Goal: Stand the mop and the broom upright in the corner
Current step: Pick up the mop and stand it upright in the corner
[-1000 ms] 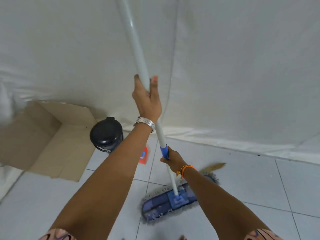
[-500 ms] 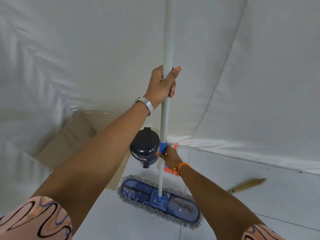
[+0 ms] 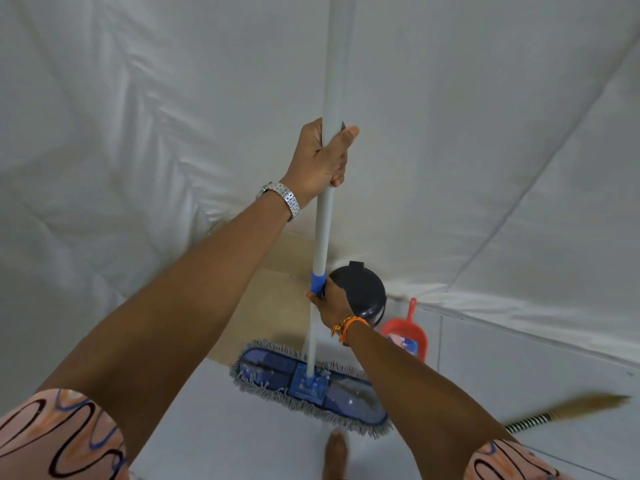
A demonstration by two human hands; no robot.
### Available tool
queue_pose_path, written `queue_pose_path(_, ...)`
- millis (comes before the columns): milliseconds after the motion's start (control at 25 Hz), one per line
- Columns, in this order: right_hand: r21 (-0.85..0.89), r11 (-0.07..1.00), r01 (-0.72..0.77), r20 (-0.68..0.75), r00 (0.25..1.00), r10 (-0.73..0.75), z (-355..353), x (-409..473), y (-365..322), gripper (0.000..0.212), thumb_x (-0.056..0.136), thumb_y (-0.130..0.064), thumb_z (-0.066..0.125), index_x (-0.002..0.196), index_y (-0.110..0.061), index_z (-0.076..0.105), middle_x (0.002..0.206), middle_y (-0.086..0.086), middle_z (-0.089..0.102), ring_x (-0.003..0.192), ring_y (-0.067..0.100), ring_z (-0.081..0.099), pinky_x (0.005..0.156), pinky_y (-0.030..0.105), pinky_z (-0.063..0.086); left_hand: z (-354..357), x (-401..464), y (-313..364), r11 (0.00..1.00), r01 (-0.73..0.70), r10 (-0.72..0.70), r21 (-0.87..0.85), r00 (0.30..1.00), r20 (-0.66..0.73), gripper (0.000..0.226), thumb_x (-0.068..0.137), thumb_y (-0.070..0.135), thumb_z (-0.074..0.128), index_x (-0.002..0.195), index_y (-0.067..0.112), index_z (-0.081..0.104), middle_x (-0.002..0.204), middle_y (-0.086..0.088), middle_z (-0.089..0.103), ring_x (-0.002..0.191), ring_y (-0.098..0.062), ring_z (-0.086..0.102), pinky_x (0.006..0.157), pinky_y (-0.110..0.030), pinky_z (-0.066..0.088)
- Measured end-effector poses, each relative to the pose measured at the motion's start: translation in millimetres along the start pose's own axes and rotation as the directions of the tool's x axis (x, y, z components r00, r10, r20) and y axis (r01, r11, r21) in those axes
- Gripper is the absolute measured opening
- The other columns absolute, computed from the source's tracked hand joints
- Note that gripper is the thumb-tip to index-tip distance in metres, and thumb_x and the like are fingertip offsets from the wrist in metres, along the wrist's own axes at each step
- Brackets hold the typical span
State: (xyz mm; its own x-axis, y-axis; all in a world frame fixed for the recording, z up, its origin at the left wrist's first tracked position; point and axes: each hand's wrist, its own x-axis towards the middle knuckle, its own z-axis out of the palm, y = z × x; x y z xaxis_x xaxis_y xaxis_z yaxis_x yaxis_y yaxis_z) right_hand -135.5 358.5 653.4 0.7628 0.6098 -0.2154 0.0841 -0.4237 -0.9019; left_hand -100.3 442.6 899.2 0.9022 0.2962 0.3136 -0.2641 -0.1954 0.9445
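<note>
The mop (image 3: 310, 384) has a flat blue head with grey fringe resting on the white tiled floor and a long pale handle standing almost vertical. My left hand (image 3: 320, 162), with a metal watch on its wrist, grips the handle high up. My right hand (image 3: 329, 299), with an orange bracelet, holds the handle just below its blue collar. The broom (image 3: 568, 408) lies on the floor at the right, with straw bristles and a striped handle partly hidden behind my right arm.
A black lidded bin (image 3: 363, 292) stands behind the mop beside a red dustpan (image 3: 410, 336). Flattened cardboard (image 3: 273, 299) leans at the left. White sheeting (image 3: 485, 133) covers both walls, which meet above the bin. My toe (image 3: 336, 452) shows at the bottom.
The mop has shifted left toward the cardboard and its handle stands straighter. The bin and dustpan now appear to its right, and the broom shows lower at the right.
</note>
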Motion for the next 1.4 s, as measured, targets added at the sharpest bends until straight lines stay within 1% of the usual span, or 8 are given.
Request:
queue_pose_path(160, 0.006, 1.0, 0.012, 0.002, 1.0, -0.012, 61, 71, -21, 0.03, 0.094, -0.018, 0.058, 0.116, 0.002, 0.052, 0.093, 0.016, 0.058, 0.086, 0.027, 0.054, 0.083, 0.043, 0.049, -77, 34, -39, 1.0, 0.009, -0.009, 0.005, 1.0, -0.028, 0.038, 0.097, 0.02, 0.059, 0.063, 0.021, 0.042, 0.046, 0.003, 0.034, 0.035, -0.015, 0.028, 0.041, -0.023, 0.034)
queue_pose_path(320, 0.038, 0.999, -0.009, 0.03, 1.0, 0.008, 100, 151, -45, 0.031, 0.095, -0.019, 0.057, 0.118, 0.001, 0.05, 0.082, -0.002, 0.051, 0.084, 0.022, 0.049, 0.075, 0.031, 0.041, -143, 82, -75, 1.0, 0.03, -0.03, 0.0, 0.999, -0.015, 0.042, 0.098, 0.017, 0.058, 0.06, 0.026, 0.042, 0.046, 0.003, 0.033, 0.034, -0.015, 0.027, 0.041, -0.022, 0.033)
queue_pose_path(560, 0.058, 0.998, -0.02, 0.03, 0.999, 0.018, 152, 270, -77, 0.035, 0.096, -0.012, 0.055, 0.127, 0.001, 0.046, 0.098, 0.01, 0.052, 0.089, 0.024, 0.048, 0.088, 0.047, 0.046, -235, 149, -141, 0.999, 0.03, -0.029, 0.029, 0.999, -0.044, 0.041, 0.099, 0.014, 0.057, 0.061, 0.026, 0.045, 0.044, 0.003, 0.037, 0.033, -0.016, 0.032, 0.04, -0.023, 0.036)
queue_pose_path(760, 0.026, 0.997, -0.072, 0.002, 0.997, 0.072, 190, 361, -86, 0.033, 0.096, -0.012, 0.055, 0.125, 0.001, 0.048, 0.099, 0.016, 0.056, 0.091, 0.032, 0.054, 0.094, 0.05, 0.048, -295, 203, -200, 0.999, 0.032, -0.031, 0.033, 0.999, -0.043, 0.037, 0.099, 0.011, 0.056, 0.065, 0.019, 0.044, 0.046, 0.0, 0.039, 0.034, -0.017, 0.035, 0.041, -0.025, 0.038)
queue_pose_path(1000, 0.048, 0.987, -0.154, -0.055, 0.986, 0.157, 217, 454, -75, 0.024, 0.095, -0.006, 0.055, 0.118, 0.001, 0.051, 0.101, 0.017, 0.056, 0.094, 0.03, 0.053, 0.083, 0.033, 0.042, -336, 259, -265, 0.999, 0.035, -0.036, 0.005, 0.999, 0.02, 0.035, 0.099, 0.01, 0.056, 0.067, 0.018, 0.045, 0.047, 0.003, 0.042, 0.035, -0.013, 0.038, 0.04, -0.024, 0.038)
queue_pose_path(1120, 0.037, 0.98, -0.196, -0.1, 0.975, 0.199, 225, 488, -58, 0.031, 0.094, -0.007, 0.056, 0.123, 0.002, 0.051, 0.114, 0.023, 0.062, 0.102, 0.034, 0.057, 0.089, 0.037, 0.045, -346, 281, -300, 0.999, 0.051, -0.05, -0.014, 0.998, 0.044, 0.035, 0.099, 0.01, 0.057, 0.067, 0.019, 0.045, 0.045, 0.008, 0.042, 0.035, -0.011, 0.038, 0.041, -0.024, 0.037)
queue_pose_path(1280, 0.017, 0.97, -0.243, -0.129, 0.961, 0.243, 227, 514, -36, 0.03, 0.094, -0.009, 0.057, 0.122, 0.002, 0.052, 0.109, 0.021, 0.062, 0.095, 0.025, 0.054, 0.087, 0.036, 0.044, -344, 296, -326, 1.0, 0.03, -0.029, -0.008, 0.996, 0.085, 0.036, 0.099, 0.014, 0.058, 0.067, 0.018, 0.043, 0.045, 0.009, 0.042, 0.035, -0.011, 0.038, 0.041, -0.024, 0.037)
queue_pose_path(1400, -0.012, 0.965, -0.263, -0.134, 0.956, 0.26, 229, 525, -25, 0.031, 0.094, -0.012, 0.056, 0.123, 0.0, 0.052, 0.115, 0.023, 0.063, 0.104, 0.035, 0.059, 0.089, 0.038, 0.045, -344, 300, -343, 1.0, 0.013, -0.014, 0.013, 0.998, 0.053, 0.032, 0.1, 0.016, 0.058, 0.071, 0.014, 0.045, 0.047, 0.004, 0.042, 0.035, -0.012, 0.04, 0.039, -0.026, 0.039)
